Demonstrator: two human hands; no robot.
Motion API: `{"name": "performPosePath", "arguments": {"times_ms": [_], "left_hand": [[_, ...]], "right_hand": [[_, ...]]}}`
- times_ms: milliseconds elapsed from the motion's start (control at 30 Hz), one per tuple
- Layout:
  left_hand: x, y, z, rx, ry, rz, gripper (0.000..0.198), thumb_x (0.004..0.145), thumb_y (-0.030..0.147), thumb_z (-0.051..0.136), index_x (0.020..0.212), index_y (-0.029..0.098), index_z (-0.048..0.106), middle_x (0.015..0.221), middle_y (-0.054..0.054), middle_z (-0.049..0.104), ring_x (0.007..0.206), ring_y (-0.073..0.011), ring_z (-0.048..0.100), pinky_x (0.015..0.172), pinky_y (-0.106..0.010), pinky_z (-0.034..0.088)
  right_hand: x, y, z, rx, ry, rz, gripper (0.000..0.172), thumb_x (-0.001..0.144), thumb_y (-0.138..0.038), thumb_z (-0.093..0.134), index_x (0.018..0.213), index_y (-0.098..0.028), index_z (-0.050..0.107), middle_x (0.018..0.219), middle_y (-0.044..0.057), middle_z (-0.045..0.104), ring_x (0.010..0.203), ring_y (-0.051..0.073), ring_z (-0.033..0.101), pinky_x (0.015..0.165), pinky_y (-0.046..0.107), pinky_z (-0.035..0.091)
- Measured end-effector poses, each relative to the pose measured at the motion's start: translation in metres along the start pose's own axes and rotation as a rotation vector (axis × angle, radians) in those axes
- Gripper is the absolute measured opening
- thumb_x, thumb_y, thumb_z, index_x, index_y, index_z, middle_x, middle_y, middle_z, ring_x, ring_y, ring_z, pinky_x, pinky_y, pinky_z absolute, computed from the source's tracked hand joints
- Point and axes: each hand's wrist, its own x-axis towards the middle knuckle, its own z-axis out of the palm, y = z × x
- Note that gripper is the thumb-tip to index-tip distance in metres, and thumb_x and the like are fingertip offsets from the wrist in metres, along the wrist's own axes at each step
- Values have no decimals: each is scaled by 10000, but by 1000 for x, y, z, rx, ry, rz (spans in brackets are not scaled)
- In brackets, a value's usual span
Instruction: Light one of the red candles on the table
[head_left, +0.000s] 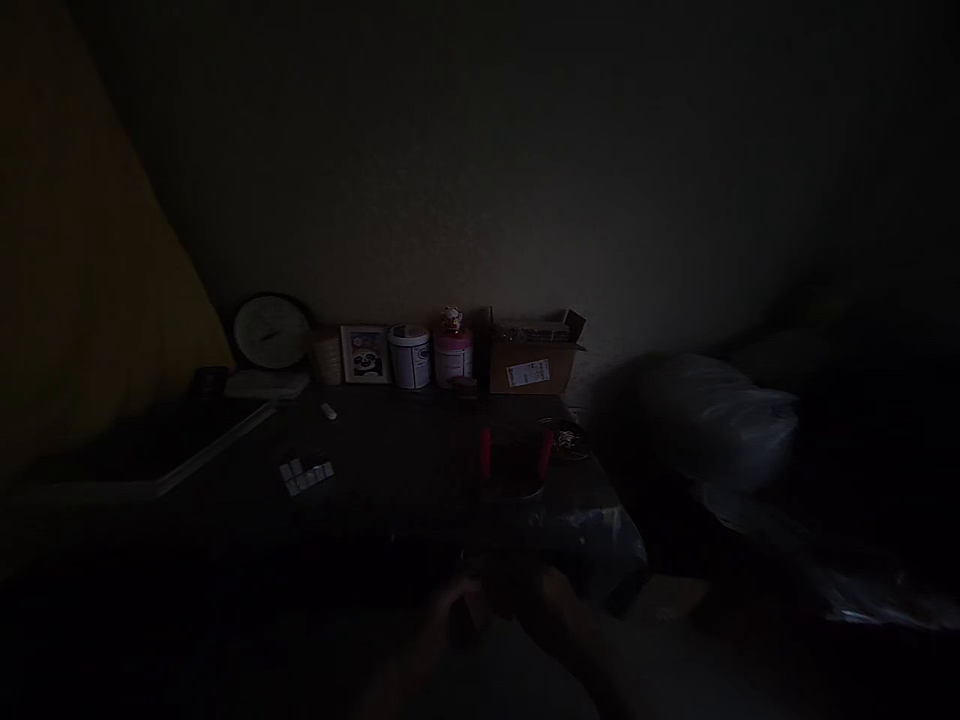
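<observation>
The room is very dark. My left hand [450,605] and my right hand [551,610] show only as dim blurred shapes close together at the bottom middle, just in front of the near edge of a dark table [390,500]. Something dark lies between them, but I cannot tell what it is or whether either hand grips it. Nearest to them on the table stands a dark container with red sides [514,462].
Along the wall stand a round clock [271,332], a framed panda picture [365,354], a white tub [409,356], a pink jar [453,358] and a cardboard box [534,358]. A blister pack [306,474] lies mid-table. A pale plastic bag [720,420] sits at the right.
</observation>
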Motion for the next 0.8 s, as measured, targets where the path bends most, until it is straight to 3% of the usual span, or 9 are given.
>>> {"name": "performPosePath", "arguments": {"times_ms": [200, 333, 467, 633, 800], "left_hand": [[-2, 7, 0, -52, -118, -1, 257, 705, 292, 519, 508, 173, 633, 613, -58, 620, 659, -187, 558, 693, -325, 396], [-3, 9, -1, -176, -203, -71, 152, 649, 200, 564, 725, 188, 696, 713, -41, 644, 718, -177, 555, 725, -321, 386], [-1, 8, -3, -199, -249, -89, 289, 581, 118, 561, 821, 179, 710, 727, -42, 630, 733, -178, 546, 750, -329, 361], [5, 1, -8, -292, -354, -84, 410, 605, 72, 497, 947, 187, 690, 782, -54, 641, 795, -200, 568, 789, -357, 350], [5, 1, -9, -249, -297, -136, 480, 625, 101, 527, 1085, 189, 633, 816, -60, 669, 771, -206, 592, 741, -356, 371]], "right_hand": [[3, 11, 3, 15, 24, -84, 371, 903, -318, 337, 811, -236, 687, 725, 17, 681, 827, 163, 644, 672, 221, 479], [3, 10, 0, 25, -17, -121, 301, 881, -320, 410, 887, -245, 702, 841, 29, 701, 927, 188, 630, 727, 243, 488], [2, 6, -4, 47, -33, -108, 343, 899, -329, 376, 910, -240, 708, 838, 33, 706, 871, 179, 639, 738, 253, 491], [3, 9, -3, 79, -38, -82, 358, 905, -368, 373, 897, -246, 710, 803, 31, 706, 814, 179, 651, 708, 254, 496], [2, 14, 2, 148, -29, -96, 366, 906, -408, 373, 948, -241, 696, 832, 28, 703, 876, 185, 653, 773, 273, 505]]}}
